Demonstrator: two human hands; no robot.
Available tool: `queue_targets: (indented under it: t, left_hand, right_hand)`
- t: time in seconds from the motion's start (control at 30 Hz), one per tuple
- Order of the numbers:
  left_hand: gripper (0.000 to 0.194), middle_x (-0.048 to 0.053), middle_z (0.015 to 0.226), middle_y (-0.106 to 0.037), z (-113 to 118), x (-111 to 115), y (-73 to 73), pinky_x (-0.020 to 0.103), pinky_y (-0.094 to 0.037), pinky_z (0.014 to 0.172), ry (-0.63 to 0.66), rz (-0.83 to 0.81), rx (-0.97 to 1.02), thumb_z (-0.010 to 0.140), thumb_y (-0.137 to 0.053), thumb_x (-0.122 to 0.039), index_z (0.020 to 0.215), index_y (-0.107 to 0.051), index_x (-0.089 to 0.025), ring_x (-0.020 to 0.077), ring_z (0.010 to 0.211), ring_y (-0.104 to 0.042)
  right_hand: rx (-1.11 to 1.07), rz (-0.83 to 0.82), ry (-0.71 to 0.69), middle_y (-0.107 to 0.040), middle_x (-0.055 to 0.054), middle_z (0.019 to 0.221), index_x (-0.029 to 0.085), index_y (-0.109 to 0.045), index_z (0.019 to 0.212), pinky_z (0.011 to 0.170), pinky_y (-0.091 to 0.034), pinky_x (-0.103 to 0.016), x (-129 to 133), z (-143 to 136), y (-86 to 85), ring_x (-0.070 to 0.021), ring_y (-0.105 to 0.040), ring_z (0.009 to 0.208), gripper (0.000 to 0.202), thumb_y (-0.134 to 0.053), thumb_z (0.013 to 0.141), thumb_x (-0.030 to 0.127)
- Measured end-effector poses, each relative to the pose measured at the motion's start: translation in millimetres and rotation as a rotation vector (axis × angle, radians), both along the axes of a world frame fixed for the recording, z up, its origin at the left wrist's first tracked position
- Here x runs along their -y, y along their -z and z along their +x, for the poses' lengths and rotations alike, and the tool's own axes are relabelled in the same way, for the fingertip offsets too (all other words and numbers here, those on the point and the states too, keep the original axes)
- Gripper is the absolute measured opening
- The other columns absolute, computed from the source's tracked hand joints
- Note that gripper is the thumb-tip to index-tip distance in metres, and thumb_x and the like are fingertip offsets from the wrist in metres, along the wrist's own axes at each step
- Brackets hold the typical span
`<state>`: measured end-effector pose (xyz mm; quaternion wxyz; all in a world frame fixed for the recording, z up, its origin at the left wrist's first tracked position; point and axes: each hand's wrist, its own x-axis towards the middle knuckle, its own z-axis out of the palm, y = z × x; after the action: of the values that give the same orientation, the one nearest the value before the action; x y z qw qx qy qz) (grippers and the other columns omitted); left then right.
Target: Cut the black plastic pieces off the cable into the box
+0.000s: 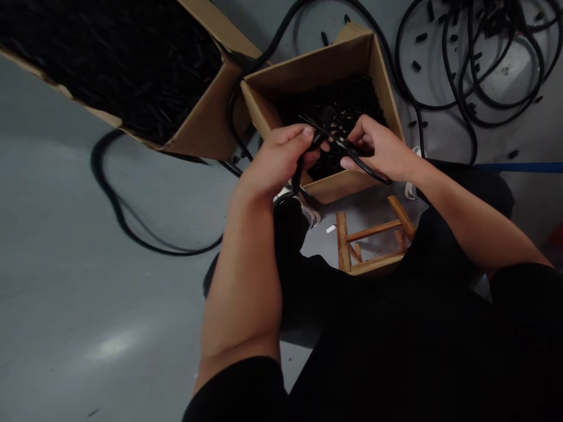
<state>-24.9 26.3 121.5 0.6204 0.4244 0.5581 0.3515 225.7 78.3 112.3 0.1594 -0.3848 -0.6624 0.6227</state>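
Note:
My left hand (288,149) is closed around a black cable (295,180), with a ribbed black piece showing beside the thumb. In my right hand (376,149) is a pair of scissors (363,165) with black handles, its fingers through or around the loops. The blades point up and left and meet the cable end near my left thumb; whether they touch it I cannot tell. Both hands are over the near part of a cardboard box (323,58), which holds many small black pieces (352,97).
A larger cardboard box (206,126) full of black pieces stands at the upper left. More cable (132,237) loops over the floor on the left. Coiled cable (461,111) and scattered black bits lie at the upper right. A wooden stool (373,230) is between my legs.

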Motion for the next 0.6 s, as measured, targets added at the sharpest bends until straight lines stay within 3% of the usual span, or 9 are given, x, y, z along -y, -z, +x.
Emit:
queue_targets:
  t: [0.13, 0.27, 0.5, 0.6]
  left_hand:
    - [0.038, -0.003, 0.06, -0.039, 0.7, 0.5, -12.0, 0.024, -0.036, 0.052, 0.031, -0.196, 0.166, 0.103, -0.079, -0.049, 0.081, -0.069, -0.02, 0.012, 0.053, -0.04]
    - [0.029, -0.005, 0.057, -0.034, -2.4, -3.4, -7.6, 0.022, -0.028, 0.047, -0.008, -0.25, 0.309, 0.092, -0.081, -0.041, 0.078, -0.069, -0.018, 0.009, 0.048, -0.03]
    - [0.022, -0.005, 0.057, -0.036, 0.3, -7.6, -5.9, 0.018, -0.029, 0.047, 0.136, -0.394, 0.368, 0.091, -0.077, -0.033, 0.078, -0.07, -0.016, 0.0065, 0.047, -0.03]
    - [0.021, -0.004, 0.057, -0.039, 1.2, -10.2, -1.9, 0.019, -0.03, 0.046, 0.065, -0.394, 0.318, 0.093, -0.075, -0.031, 0.079, -0.07, -0.016, 0.0074, 0.047, -0.031]
  right_hand:
    - [-0.035, -0.027, -0.033, -0.062, 0.0, 0.106, 0.026, -0.051, 0.11, 0.103, -0.065, -0.049, 0.4, 0.5, -4.3, -0.0206, -0.066, 0.103, 0.06, -0.097, 0.088, 0.058]
    - [-0.022, -0.039, -0.03, -0.066, -0.001, 0.104, 0.025, -0.053, 0.105, 0.1, -0.066, -0.049, -1.9, 3.1, -4.1, -0.0234, -0.069, 0.104, 0.064, -0.098, 0.086, 0.065]
    - [0.07, 0.016, -0.035, -0.064, 0.0, 0.103, 0.025, -0.054, 0.111, 0.101, -0.064, -0.05, 1.9, -0.2, -0.9, -0.0228, -0.069, 0.101, 0.051, -0.094, 0.088, 0.047]
    - [0.115, 0.041, -0.008, -0.063, 0.0, 0.101, 0.025, -0.055, 0.109, 0.097, -0.063, -0.047, 0.0, 0.1, -1.0, -0.0223, -0.068, 0.099, 0.046, -0.091, 0.089, 0.045]
